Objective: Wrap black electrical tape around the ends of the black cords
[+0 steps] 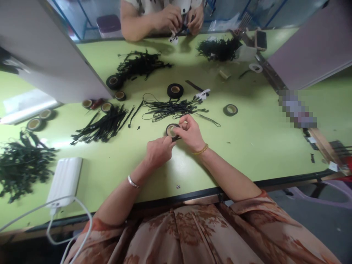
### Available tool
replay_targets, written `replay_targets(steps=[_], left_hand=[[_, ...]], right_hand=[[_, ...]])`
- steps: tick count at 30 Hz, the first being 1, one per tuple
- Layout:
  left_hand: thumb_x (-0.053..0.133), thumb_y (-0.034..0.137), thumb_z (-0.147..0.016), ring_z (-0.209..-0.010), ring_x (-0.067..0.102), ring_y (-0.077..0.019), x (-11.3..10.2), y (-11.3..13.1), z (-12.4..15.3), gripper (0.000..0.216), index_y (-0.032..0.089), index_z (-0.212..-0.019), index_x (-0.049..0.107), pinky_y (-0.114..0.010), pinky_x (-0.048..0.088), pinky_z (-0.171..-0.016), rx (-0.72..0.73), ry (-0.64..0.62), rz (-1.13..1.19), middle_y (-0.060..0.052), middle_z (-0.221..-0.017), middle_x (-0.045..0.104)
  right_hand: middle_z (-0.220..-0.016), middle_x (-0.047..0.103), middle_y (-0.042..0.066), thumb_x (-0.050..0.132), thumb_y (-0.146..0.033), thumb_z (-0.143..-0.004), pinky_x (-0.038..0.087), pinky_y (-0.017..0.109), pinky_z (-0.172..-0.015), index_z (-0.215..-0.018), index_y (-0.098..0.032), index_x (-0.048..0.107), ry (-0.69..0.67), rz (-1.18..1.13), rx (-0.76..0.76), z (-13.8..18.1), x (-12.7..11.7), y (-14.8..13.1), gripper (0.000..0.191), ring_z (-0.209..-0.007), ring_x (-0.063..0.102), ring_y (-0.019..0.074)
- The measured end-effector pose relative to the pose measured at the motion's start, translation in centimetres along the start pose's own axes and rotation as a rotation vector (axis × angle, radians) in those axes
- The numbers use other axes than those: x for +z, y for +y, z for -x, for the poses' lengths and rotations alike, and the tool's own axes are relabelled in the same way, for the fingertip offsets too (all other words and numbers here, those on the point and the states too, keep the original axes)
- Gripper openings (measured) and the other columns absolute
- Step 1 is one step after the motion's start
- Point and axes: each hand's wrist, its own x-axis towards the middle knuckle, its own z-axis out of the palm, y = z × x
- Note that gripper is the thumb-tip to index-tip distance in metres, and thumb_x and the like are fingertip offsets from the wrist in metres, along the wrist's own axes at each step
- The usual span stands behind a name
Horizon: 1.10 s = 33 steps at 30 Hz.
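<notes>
A roll of black tape (167, 128) is between my hands, just above the green tabletop. My right hand (191, 135), with a yellow bracelet at its wrist, is closed on the roll, its thumb over the ring's core. Fingers curled, my left hand (158, 152) is closed against the roll's near side. A dark strip shows by its fingertips; whether it is tape or a cable I cannot tell. Just beyond the hands lies a loose spread of thin black cables (176, 107). Another roll of black tape (175, 90) lies flat behind them.
Bundled black cables (106, 126) lie to the left, near a white power bank (65, 179) with a white cord. More tape rolls (230, 109) and cable heaps (140, 65) dot the table. Across it, a co-worker's hands (176, 22) handle a dark item. Upright panels (55, 47) flank the table.
</notes>
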Motion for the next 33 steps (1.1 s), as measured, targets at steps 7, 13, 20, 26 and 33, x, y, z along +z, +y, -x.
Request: replay_targets(steps=[7, 13, 20, 26, 33], left_hand=[[0.047, 0.035, -0.091, -0.054, 0.038, -0.0125, -0.2, -0.6, -0.2, 0.026, 0.020, -0.070, 0.048, -0.027, 0.027, -0.058, -0.160, 0.015, 0.409, 0.002, -0.058, 0.047], [0.046, 0.045, -0.090, -0.049, 0.030, -0.0091, -0.2, -1.6, -0.8, 0.029, 0.019, -0.076, 0.052, -0.023, 0.026, -0.050, -0.234, -0.081, 1.060, 0.006, -0.055, 0.037], [0.059, 0.047, -0.084, -0.046, 0.027, -0.0070, -0.4, -1.8, -0.8, 0.033, 0.019, -0.070, 0.048, -0.022, 0.022, -0.047, -0.320, -0.008, 1.118, 0.008, -0.050, 0.036], [0.045, 0.035, -0.093, -0.059, 0.042, -0.0110, -0.3, -1.4, -0.4, 0.024, 0.019, -0.077, 0.056, -0.024, 0.035, -0.059, -0.047, -0.009, 0.593, 0.003, -0.062, 0.050], [0.043, 0.028, -0.096, -0.081, 0.050, -0.0178, -0.6, -1.0, -0.4, 0.025, 0.020, -0.080, 0.061, -0.032, 0.035, -0.071, 0.223, 0.061, 0.043, -0.008, -0.099, 0.066]], right_hand=[[-0.062, 0.044, -0.008, 0.074, -0.035, -0.066, 0.035, 0.025, -0.050, -0.085, -0.025, 0.039, -0.120, -0.023, -0.227, 0.0, -1.4, -0.3, 0.041, -0.052, 0.041, 0.0091], [-0.064, 0.048, -0.006, 0.075, -0.038, -0.071, 0.035, 0.025, -0.051, -0.078, -0.022, 0.046, -0.338, 0.134, -0.374, -0.5, -3.2, -1.4, 0.034, -0.055, 0.043, 0.0093], [-0.063, 0.058, -0.002, 0.065, -0.036, -0.082, 0.042, 0.027, -0.059, -0.065, -0.019, 0.052, -0.470, 0.432, -0.388, -0.7, -3.6, -1.5, 0.027, -0.057, 0.050, 0.0113], [-0.076, 0.066, 0.003, 0.061, -0.033, -0.084, 0.042, 0.032, -0.071, -0.077, -0.020, 0.056, -0.138, 0.782, -0.488, -0.9, -2.9, -1.0, 0.015, -0.071, 0.055, 0.0177], [-0.059, 0.067, 0.000, 0.053, -0.036, -0.092, 0.039, 0.026, -0.060, -0.084, -0.018, 0.064, -0.474, 0.817, -0.075, -0.8, -2.5, -1.1, 0.023, -0.057, 0.059, 0.0136]])
